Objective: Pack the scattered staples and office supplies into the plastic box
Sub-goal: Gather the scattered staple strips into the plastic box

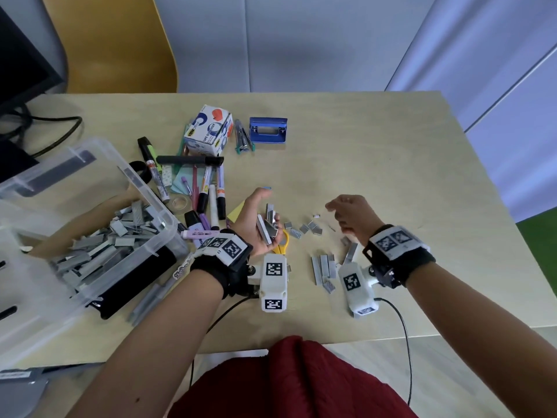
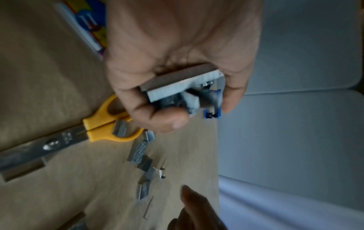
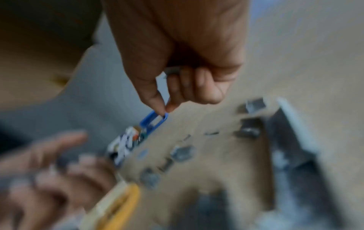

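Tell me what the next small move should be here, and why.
Probably bring the right hand across and drop whatever it pinches into the cupped left hand. The left hand already holds staple strips, and the right hand's thumb and finger are pressed together above the loose staples on the table. The wrist view is too blurred to confirm what it pinches.

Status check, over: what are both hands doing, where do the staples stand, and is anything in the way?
Left hand cups staple strips. Right hand curled above loose staples; what it holds unclear. Plastic box part-filled. Scissors lie among staples.

Left hand (image 1: pixel 256 220) cups staple strips (image 1: pixel 268 226) — plastic box (image 1: pixel 144 188) beside.
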